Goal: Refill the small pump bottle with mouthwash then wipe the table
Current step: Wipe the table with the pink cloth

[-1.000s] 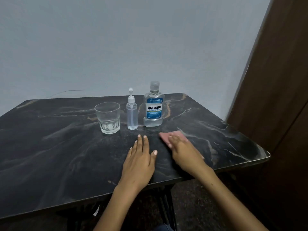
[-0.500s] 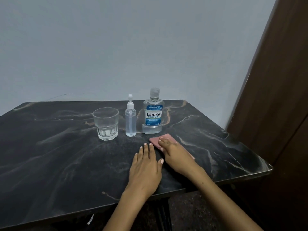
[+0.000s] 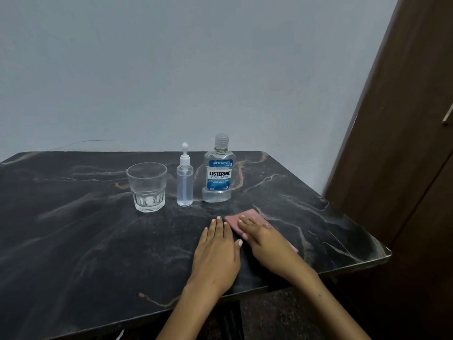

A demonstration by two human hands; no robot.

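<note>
Dark marbled tabletop [image 3: 73, 241]: my left hand [image 3: 215, 256] lies flat, fingers straight together; right hand [image 3: 267, 244] presses pink cloth [image 3: 245, 217], fingers straight. Keep strokes short; pump bottle [image 3: 184, 182] and mouthwash [image 3: 219, 175] stand just beyond.

Beyond the hands: one glass [image 3: 147, 187]; one pump bottle [image 3: 184, 180]; one mouthwash bottle [image 3: 219, 173]; under the right hand [image 3: 267, 244], one pink cloth [image 3: 236, 220].
</note>
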